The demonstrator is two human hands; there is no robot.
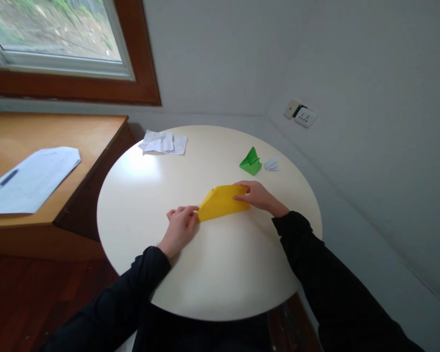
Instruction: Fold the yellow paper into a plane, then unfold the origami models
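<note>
A folded sheet of yellow paper (222,201) lies near the middle of the round white table (205,274), its long straight edge toward me. My left hand (181,226) pinches its pointed left corner between thumb and fingers. At the paper's right end, my right hand (257,194) grips it, thumb on the near face and fingers at the top edge. Just beyond the right hand sits a folded green paper piece (251,162). Beside that is a small folded white paper piece (272,164).
Several creased white papers (163,143) lie at the table's far left. A wooden desk (95,132) stands to the left, bearing white sheets (40,171) and a pen (2,185). Walls with a power socket (306,117) and a window (58,34) bound the far side.
</note>
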